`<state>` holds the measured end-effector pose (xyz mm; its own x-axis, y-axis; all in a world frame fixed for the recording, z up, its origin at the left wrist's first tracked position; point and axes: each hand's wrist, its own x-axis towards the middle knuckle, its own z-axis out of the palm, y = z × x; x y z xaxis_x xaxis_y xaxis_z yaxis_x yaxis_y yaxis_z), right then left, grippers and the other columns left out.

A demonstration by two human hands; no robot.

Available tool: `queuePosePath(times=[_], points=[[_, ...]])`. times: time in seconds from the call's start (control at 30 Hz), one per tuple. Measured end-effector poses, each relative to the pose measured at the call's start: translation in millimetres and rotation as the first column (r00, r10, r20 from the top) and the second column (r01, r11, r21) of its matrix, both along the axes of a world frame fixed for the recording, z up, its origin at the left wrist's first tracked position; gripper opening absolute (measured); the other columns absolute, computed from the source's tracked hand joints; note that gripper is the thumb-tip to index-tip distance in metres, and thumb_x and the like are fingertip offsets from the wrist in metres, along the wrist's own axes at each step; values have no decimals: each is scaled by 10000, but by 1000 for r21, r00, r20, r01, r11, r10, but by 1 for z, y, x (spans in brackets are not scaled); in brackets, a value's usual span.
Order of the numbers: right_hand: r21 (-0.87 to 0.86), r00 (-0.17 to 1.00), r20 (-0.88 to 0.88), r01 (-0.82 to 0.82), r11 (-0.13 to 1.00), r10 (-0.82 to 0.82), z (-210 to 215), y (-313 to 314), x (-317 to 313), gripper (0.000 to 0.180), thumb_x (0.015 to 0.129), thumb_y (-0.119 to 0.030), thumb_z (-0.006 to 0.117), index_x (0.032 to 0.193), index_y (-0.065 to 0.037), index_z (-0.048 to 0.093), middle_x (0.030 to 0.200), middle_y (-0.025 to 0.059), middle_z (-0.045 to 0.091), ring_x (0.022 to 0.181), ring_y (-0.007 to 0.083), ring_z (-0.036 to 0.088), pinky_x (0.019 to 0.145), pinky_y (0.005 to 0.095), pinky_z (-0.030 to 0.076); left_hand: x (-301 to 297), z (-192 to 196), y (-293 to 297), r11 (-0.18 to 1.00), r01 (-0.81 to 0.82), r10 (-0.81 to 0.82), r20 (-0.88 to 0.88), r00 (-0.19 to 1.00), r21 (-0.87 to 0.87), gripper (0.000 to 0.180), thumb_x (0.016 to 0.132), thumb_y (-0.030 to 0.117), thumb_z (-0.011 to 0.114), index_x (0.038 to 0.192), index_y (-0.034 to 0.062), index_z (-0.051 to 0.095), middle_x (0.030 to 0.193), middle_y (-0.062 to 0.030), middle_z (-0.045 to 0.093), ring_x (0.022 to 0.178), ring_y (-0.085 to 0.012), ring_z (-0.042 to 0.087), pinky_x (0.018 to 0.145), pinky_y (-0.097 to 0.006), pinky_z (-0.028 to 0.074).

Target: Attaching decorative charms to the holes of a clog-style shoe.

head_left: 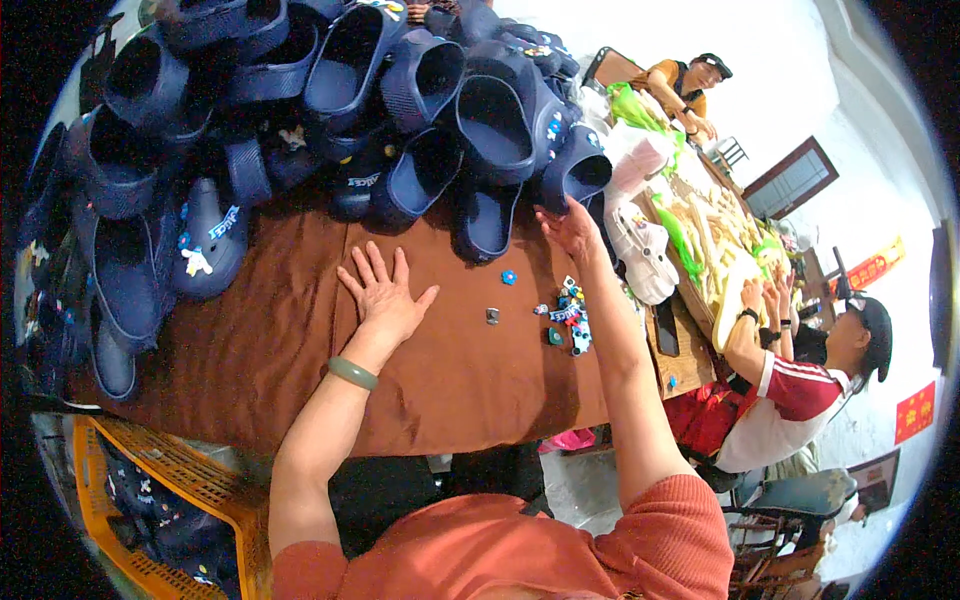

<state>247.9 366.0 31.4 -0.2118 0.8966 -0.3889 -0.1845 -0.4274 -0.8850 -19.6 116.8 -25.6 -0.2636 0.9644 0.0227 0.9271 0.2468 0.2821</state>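
Note:
My left hand point(383, 304) lies flat with its fingers spread on the brown cloth point(300, 390), holding nothing. My right hand point(572, 230) reaches up to a navy clog point(578, 172) at the right edge of the pile, its fingers closed at the clog's lower edge and partly hidden by it. On the cloth between my arms lie a small blue flower charm point(509, 277), a small clear-grey square piece point(492, 316) and a cluster of colourful shoe charms point(570, 315).
Many navy clogs point(495, 130) are heaped along the far side, some bearing charms. An orange crate point(180, 460) with more clogs stands at lower left. Rightward, a wooden table holds a phone point(667, 328), a white bag point(640, 255) and pale strips point(715, 215); two people sit there.

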Motion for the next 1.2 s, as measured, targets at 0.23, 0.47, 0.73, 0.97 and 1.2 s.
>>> queuePosePath(times=[0.23, 0.47, 0.73, 0.97, 1.2], points=[[156, 992, -123, 44, 987, -25, -28, -67, 6, 271, 919, -191, 633, 1124, -19, 588, 1063, 77, 648, 930, 206, 608, 743, 353, 528, -1, -7, -1, 996, -18, 24, -70, 997, 83, 940, 861, 696, 434, 1480, 9, 266, 1525, -291, 191, 1433, -457, 66, 1113, -635, 4], [190, 995, 59, 63, 980, -76, 4, -297, -28, 295, 943, -183, 595, 1201, -45, 559, 1133, 30, 614, 996, 160, 575, 885, 330, 464, 37, 34, -38, 537, 459, -679, 39, 733, 708, 1136, 676, 709, 678, 1435, -44, 294, 1399, -229, 423, 1373, -383, 293, 1092, -537, 210], [367, 731, 618, -593, 717, 288, -26, -380, 12, 277, 935, -232, 594, 1111, -23, 640, 952, 114, 681, 921, 201, 644, 844, 350, 504, 48, 53, -115, 887, 237, -412, 911, 19, 396, 672, 803, -8, 602, 1431, -16, 364, 1376, -130, 497, 1258, -189, 478, 1063, -316, 371], [755, 823, 522, -324, 571, -223, -12, -308, 49, 178, 938, -134, 588, 842, 0, 653, 700, 103, 619, 632, 142, 578, 589, 289, 471, -35, 68, -138, 914, 353, -366, 777, 512, 199, 431, 811, 82, 653, 1228, -12, 599, 1211, -88, 627, 1129, -169, 566, 998, -290, 412], [643, 699, 524, -700, 311, 487, -25, -214, 21, 721, 808, -261, 758, 1402, -24, 427, 1487, 113, 329, 1377, 213, 328, 1127, 351, 262, -20, 92, -146, 977, 211, -90, 817, 569, -39, 557, 1023, 440, 384, 973, -25, 688, 977, -103, 690, 922, -187, 630, 894, -319, 477]])
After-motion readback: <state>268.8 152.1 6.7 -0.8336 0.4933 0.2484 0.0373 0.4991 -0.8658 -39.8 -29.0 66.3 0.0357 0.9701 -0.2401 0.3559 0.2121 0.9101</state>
